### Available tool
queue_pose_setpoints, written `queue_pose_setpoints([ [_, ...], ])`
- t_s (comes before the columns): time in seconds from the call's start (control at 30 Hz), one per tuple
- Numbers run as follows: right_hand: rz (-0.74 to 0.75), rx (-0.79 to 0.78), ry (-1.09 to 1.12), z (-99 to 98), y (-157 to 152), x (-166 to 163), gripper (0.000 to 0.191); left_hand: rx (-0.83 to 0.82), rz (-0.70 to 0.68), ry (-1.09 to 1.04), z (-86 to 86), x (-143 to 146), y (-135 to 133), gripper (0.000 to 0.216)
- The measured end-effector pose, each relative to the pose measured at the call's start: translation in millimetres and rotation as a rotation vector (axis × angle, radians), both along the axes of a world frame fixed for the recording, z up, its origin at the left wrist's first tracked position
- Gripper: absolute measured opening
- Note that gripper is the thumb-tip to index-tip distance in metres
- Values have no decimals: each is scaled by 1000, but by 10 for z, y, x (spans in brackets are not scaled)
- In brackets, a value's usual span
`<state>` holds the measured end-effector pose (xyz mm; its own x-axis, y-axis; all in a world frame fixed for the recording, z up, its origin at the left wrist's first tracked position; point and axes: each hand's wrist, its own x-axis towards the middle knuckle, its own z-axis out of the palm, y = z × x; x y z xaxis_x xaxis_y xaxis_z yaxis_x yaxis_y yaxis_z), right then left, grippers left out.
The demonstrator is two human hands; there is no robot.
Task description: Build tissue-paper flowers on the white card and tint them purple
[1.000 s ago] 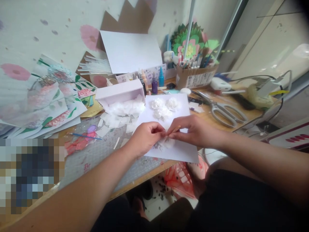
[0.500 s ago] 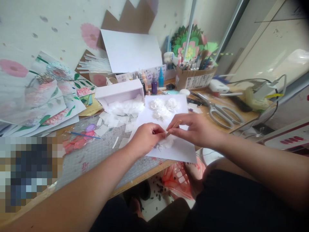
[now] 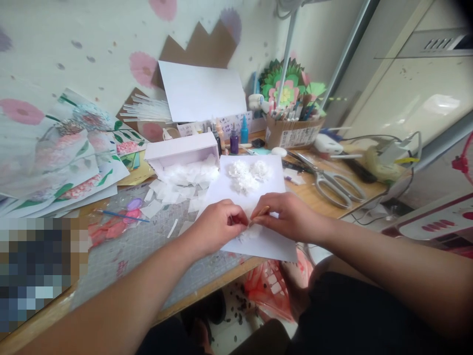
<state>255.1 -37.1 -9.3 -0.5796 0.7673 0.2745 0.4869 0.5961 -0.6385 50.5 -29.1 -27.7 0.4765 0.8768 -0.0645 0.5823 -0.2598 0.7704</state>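
My right hand (image 3: 290,216) pinches a thin wooden stick (image 3: 263,212) between thumb and fingers. Its lower tip meets the fingertips of my left hand (image 3: 223,224). Those left fingers are closed in a pinch, apparently on a small white paper piece, though my fingers hide most of it. Both hands hover over a white sheet (image 3: 254,249) on the desk. Just below the fingertips lies a partly hidden white paper tuft (image 3: 251,237). Farther up the sheet sit fluffy white paper clusters (image 3: 246,180). Left of the sheet, loose white paper squares (image 3: 172,194) spill from an open white box (image 3: 181,149).
A grey cutting mat (image 3: 121,246) bears a blue thin rod (image 3: 125,216). Large scissors (image 3: 338,187) lie at right, near a cardboard box of pens (image 3: 295,133). Small bottles (image 3: 234,140) stand behind the sheet. Flower pictures (image 3: 81,162) lean at left.
The view has tipped up slightly, so the desk sits lower in the picture. Both hands stay together over the sheet, and the stick lies flatter in my right fingers.
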Motion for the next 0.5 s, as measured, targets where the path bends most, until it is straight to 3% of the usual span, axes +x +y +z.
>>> queue_pose_setpoints([
  [0.17, -105, -15, 174, 60, 24, 110, 14, 37, -177, 87, 63, -87, 12, 17],
  [0.23, -81, -20, 182, 63, 18, 108, 11, 5, -233, 93, 103, -156, 54, 19],
  [0.3, -16, -45, 137, 52, 10, 91, 12, 17, -146, 100, 137, -262, 134, 18],
  [0.43, 44, -77, 82, 25, 2, 72, 12, 183, 252, 183, 161, -565, 379, 21],
  [0.5, 47, -74, 73, 19, 2, 78, 13, 222, 320, 255, 153, -712, 486, 19],
])
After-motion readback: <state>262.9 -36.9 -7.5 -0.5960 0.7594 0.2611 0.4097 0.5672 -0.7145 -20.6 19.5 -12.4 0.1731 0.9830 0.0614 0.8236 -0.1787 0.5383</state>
